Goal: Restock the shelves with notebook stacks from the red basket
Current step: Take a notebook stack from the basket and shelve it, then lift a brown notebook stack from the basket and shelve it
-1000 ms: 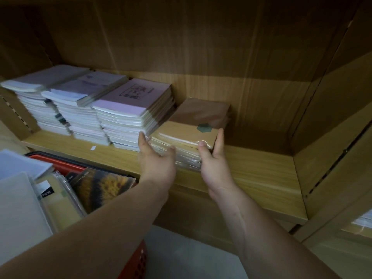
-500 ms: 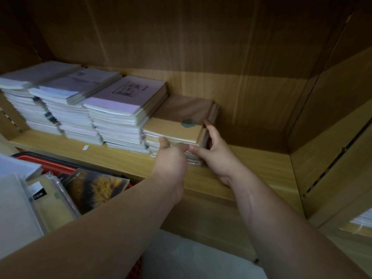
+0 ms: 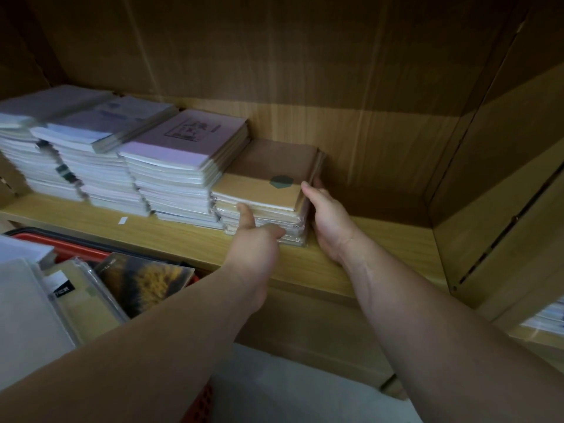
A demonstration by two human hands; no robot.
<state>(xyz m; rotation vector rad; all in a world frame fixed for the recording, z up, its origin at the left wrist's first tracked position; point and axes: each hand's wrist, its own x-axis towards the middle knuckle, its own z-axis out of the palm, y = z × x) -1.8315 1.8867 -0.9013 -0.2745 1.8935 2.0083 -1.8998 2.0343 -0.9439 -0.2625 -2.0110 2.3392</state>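
Note:
A plastic-wrapped stack of brown kraft notebooks (image 3: pixel 268 181) with a dark hexagon sticker lies on the wooden shelf (image 3: pixel 381 242), right beside the pink-covered stack (image 3: pixel 183 148). My left hand (image 3: pixel 256 239) presses against the stack's front edge, thumb raised on the wrapped pages. My right hand (image 3: pixel 326 215) lies flat along the stack's right side, with the thumb at the top front corner and the fingertips reaching behind. The red basket (image 3: pixel 64 254) sits below the shelf at the left, holding more wrapped notebooks, one with a dark yellow-patterned cover (image 3: pixel 146 282).
Two more pale notebook stacks (image 3: pixel 76 154) fill the shelf's left part. Bare shelf board extends right of the brown stack to the cabinet's side wall (image 3: pixel 494 184). A small white label (image 3: pixel 122 220) lies on the shelf. Another shelf with notebooks (image 3: pixel 549 319) shows at the lower right.
Both hands have slid the brown stack back and left on the shelf until it sits beside the pink stack. My right hand has shifted from the front corner to the stack's right side.

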